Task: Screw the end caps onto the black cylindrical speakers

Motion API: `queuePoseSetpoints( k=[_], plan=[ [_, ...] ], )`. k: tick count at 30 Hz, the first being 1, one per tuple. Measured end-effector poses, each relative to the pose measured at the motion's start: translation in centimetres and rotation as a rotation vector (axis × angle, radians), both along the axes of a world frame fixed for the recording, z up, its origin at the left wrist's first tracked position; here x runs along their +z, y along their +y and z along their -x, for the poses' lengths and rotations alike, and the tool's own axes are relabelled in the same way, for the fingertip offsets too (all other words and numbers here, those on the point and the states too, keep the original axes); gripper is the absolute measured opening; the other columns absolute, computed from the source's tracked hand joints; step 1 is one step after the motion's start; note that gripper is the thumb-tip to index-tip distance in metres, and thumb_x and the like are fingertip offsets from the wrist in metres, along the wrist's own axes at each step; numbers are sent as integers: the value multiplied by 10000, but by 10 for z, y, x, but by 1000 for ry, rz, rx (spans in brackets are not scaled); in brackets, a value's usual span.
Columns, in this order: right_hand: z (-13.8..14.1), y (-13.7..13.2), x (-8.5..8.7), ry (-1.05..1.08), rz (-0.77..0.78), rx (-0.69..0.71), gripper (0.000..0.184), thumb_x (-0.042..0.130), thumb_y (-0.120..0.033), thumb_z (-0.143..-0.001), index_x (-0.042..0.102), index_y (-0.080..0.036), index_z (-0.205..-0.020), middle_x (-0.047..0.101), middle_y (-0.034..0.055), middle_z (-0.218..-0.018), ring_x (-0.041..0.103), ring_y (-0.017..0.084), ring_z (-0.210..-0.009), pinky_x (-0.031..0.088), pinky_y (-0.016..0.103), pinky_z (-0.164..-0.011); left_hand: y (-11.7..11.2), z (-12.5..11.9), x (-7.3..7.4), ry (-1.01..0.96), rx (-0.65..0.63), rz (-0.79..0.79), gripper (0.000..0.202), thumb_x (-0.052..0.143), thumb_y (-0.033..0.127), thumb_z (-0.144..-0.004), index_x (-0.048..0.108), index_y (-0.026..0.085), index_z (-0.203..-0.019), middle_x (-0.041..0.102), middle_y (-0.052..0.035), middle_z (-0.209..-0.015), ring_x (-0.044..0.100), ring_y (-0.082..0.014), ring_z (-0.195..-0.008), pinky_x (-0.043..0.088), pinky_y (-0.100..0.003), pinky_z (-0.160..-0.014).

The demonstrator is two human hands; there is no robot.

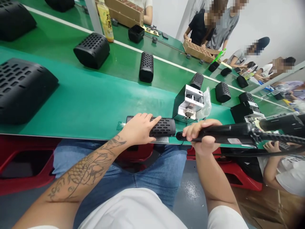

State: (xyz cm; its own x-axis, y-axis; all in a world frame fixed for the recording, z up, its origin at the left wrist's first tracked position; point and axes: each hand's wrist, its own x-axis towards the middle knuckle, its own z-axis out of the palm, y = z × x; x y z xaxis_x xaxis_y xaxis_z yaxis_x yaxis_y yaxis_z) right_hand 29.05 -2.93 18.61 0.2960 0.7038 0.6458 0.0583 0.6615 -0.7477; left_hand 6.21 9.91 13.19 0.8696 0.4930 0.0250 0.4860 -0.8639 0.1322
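A black perforated housing (165, 126), probably a speaker shell, lies on its side at the near edge of the green bench. My left hand (139, 128) grips its left part, fingers across the top and thumb on the near side, hiding that end. In my right hand (205, 132) is a black electric screwdriver (230, 131), held level with the fingers wrapped around it. Its tip points left, close to the housing's right end; whether they touch I cannot tell. Just behind stands a black and white screw feeder (189, 103), with a clear plastic bag (206, 103) beside it.
More black housings (92, 50) stand along the green conveyor (119, 62) behind the bench. A large one (23, 89) sits at the left. A yellow bottle (106, 22) is by a post. Co-workers sit across and at the right, where another person's hand (271, 146) shows.
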Motion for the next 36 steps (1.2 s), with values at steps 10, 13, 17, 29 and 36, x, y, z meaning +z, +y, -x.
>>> queuePoseSetpoints(
  k=[10,13,17,29,36],
  plan=[
    [7,15,-14,11,96,-14,443,991,-601,-912,671,-296,-939,664,-107,-576,596,139,-394,600,305,-472,-2,0,0,-2,-8,-3,1035,905,582,-963,519,153,-1822,744,-257,-1463,725,-444,-1293,503,-497,-1061],
    [5,17,-15,-11,117,80,373,971,-513,-953,671,-293,-931,669,-99,-596,599,129,-413,605,299,-502,-2,-2,2,12,4,14,1021,885,586,-974,509,169,-1826,746,-248,-1456,730,-435,-1277,495,-485,-1035],
    [4,21,-16,-35,159,196,392,990,-509,-941,669,-287,-912,631,-107,-586,578,115,-414,598,285,-513,-3,-3,3,29,8,21,1016,875,572,-985,499,150,-1829,732,-262,-1473,729,-444,-1278,488,-495,-1028],
    [4,24,-18,-74,240,248,529,1015,-614,-872,596,-293,-846,580,-120,-526,507,114,-392,540,289,-495,-3,-5,6,50,9,25,1004,857,591,-988,506,155,-1821,744,-260,-1455,736,-440,-1263,489,-496,-1015],
    [-8,21,-5,-55,254,135,518,1002,-666,-881,644,-291,-897,600,-110,-556,547,126,-411,574,311,-512,-2,-2,2,23,-9,3,1006,852,587,-989,522,113,-1813,743,-286,-1446,732,-462,-1247,500,-529,-1037]
  ],
)
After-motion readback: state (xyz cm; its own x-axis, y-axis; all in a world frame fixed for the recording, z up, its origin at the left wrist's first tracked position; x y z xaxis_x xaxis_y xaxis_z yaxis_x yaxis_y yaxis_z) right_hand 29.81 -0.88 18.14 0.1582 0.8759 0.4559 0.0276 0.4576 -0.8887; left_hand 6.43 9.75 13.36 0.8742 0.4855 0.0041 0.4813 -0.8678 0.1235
